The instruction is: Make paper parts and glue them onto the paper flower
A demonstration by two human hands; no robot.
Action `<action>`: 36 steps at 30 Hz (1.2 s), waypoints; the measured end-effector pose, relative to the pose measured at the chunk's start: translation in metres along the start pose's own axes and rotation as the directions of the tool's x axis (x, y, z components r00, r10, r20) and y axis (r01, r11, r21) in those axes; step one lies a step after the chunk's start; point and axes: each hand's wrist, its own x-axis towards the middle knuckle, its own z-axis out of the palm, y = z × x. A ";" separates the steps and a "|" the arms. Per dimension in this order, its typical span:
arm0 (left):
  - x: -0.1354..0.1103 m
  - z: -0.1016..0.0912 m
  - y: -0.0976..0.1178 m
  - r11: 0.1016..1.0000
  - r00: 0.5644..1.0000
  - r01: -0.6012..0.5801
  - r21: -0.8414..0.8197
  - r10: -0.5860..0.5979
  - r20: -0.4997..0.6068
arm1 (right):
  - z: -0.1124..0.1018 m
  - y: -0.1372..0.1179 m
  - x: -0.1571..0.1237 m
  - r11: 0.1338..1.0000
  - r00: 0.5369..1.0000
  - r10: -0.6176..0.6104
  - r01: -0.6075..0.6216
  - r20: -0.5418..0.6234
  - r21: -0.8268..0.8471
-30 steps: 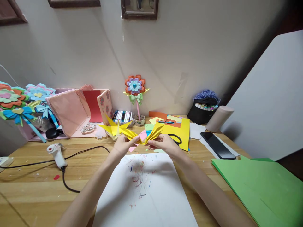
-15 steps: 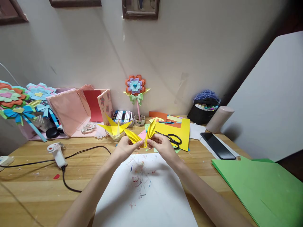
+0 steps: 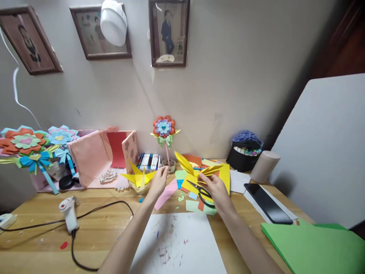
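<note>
Visibly, right-hand fingers (image 3: 205, 180) pinch folded, pointed yellow paper (image 3: 185, 163).

L hand (image 3: 160, 182) let go; ylw folded paper (image 3: 187, 166) in R hand (image 3: 218, 188) only.

Far side: pale grey wall (image 3: 242, 68), dimming toward the right, a thin diagonal shadow (image 3: 144, 89) below three framed pictures (image 3: 168, 34) hung high at left and centre. White rounded fixture (image 3: 113, 23) overlaps the middle picture; white cable (image 3: 15, 85) hangs down the wall at left. Near: wooden tabletop (image 3: 97, 236), light brown, streaked grain; at right a white panel (image 3: 322, 144) with rounded corner, dark reddish-brown surface (image 3: 345, 49) beyond it.
</note>
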 end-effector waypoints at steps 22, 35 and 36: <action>0.048 0.037 0.065 0.986 0.955 -0.163 -0.029 0.150 -0.255 | -0.063 -0.024 0.038 0.960 0.915 -0.152 0.226 -0.374 0.164; -0.081 0.058 0.068 0.935 0.991 -0.099 -0.342 0.124 0.052 | 0.046 -0.037 0.018 0.998 0.996 -0.029 0.023 0.088 0.066; -0.081 0.058 0.066 0.939 0.990 -0.112 -0.324 0.134 0.046 | 0.047 -0.037 0.018 0.995 0.995 -0.026 0.016 0.097 0.101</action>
